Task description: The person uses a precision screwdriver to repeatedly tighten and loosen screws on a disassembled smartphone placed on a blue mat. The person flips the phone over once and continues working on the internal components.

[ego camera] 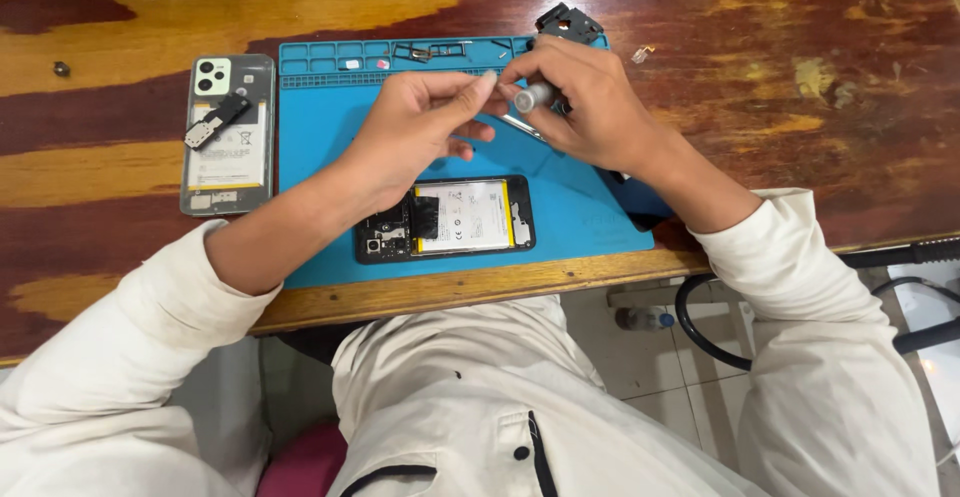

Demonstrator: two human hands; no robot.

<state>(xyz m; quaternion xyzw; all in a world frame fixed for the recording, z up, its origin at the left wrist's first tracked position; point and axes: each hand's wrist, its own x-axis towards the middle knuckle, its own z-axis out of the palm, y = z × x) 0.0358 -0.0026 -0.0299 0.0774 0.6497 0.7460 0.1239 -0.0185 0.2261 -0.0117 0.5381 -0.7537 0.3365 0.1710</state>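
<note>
Head view, largest to smallest. Wooden table (pixel 760 77), worn varnish, lies under both hands. Blue repair mat (pixel 320 137) sits on it directly beneath the hands, parts tray along its far edge. Opened phone (pixel 445 219), back off, battery and board exposed, lies on the mat just below and nearer the body than the left hand (pixel 415 127). Phone back cover (pixel 228 135) with camera cutouts sits left of the left hand, off the mat, a small black part resting on it. Black plastic frame piece (pixel 568 23) lies just beyond the right hand (pixel 590 107).

Right hand is curled closed around a precision screwdriver (pixel 533 97), silver handle end sticking out toward the left hand, shaft running down under the palm. Left hand is mostly closed, thumb and fingertips pinched right at the handle end; what it pinches, if anything, is too small to tell.

Handling, judged: screwdriver is light, rigid metal, smooth so a bit slippery; grip it on the barrel, not on the thin tip. Opened phone is fragile, with bare board and battery; hold it by the side edges only. Loose screws in the tray are tiny and easily lost.
</note>
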